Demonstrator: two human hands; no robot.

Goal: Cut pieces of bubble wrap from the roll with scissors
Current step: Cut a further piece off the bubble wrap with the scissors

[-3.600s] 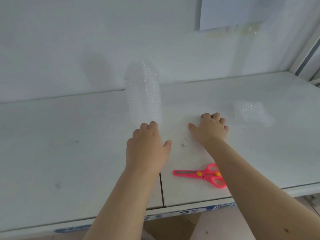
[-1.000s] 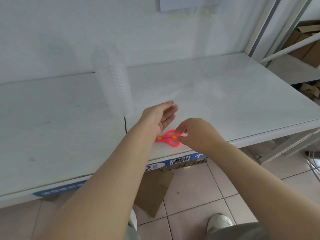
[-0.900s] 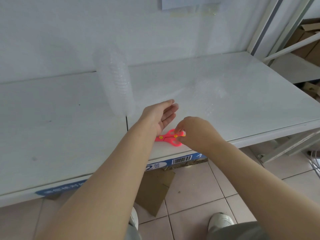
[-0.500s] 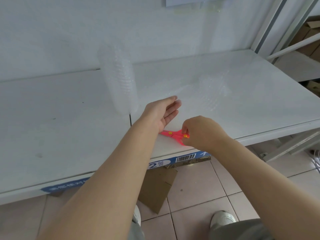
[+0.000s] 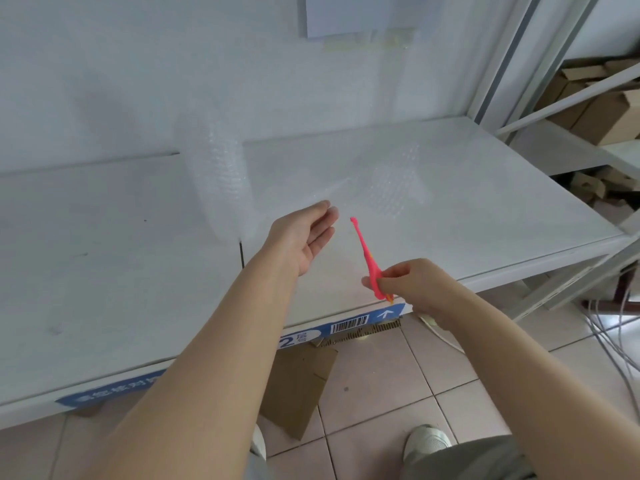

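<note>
Bubble wrap roll (image 5: 216, 181) stands upright on the white bench (image 5: 104, 271), close to its back edge and just left of the seam that runs front to back through the top. From the foot of the roll a clear sheet (image 5: 394, 181) of the wrap lies unrolled to the right across the bench, its far end rumpled and raised a little. The left hand (image 5: 301, 237) is over the middle of the bench, right of the roll, palm turned toward the right, fingers straight and close together, holding nothing; whether its edge touches the sheet cannot be told. The right hand (image 5: 415, 289) is above the front edge of the bench and pinches the handle end of the pink scissors (image 5: 365, 252) between thumb and curled fingers. The scissors are lifted off the bench, seen edge-on, tip pointing up and away toward the sheet, close beside the left palm but apart from it. A blue label strip (image 5: 346, 325) with a barcode runs along the front edge. Below it a piece of cardboard (image 5: 298, 386) lies on the tiled floor (image 5: 381, 382), with a light shoe (image 5: 427, 441) nearer the camera. Beyond the bench's right edge a metal rack (image 5: 554, 147) holds cardboard boxes (image 5: 609, 116).
</note>
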